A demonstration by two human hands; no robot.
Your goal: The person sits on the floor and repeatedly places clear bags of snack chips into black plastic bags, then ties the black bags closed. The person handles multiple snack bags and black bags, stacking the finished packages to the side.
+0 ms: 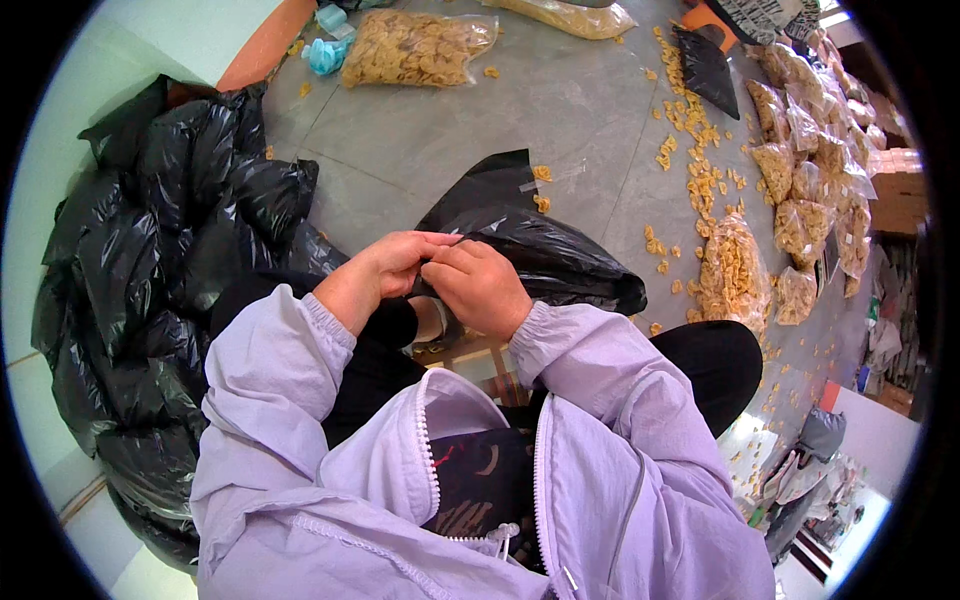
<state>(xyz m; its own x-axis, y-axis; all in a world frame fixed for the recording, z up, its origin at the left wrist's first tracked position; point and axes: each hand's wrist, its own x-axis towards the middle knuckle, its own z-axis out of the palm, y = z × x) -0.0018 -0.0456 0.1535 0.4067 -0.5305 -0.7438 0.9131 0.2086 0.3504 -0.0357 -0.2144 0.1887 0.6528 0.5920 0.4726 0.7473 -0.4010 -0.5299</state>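
A black plastic bag (555, 255) lies on the floor before me, its near end gathered between my two hands. My left hand (382, 262) pinches the edge of the bag with thumb and fingers. Close against it, my right hand (480, 281) has its fingers curled on the same gathered plastic. The fingertips of both hands meet, and the exact fold between them is hidden. The bag's wider part spreads away to the right, and a flat black flap (495, 184) stands up behind it.
Filled black bags (172, 247) are heaped at the left. A clear bag of yellowish dried pieces (412, 49) lies ahead, another (731, 274) at the right near my knee. Loose pieces (701, 176) are scattered on the grey floor. Many small filled clear bags (806, 225) are piled farther right.
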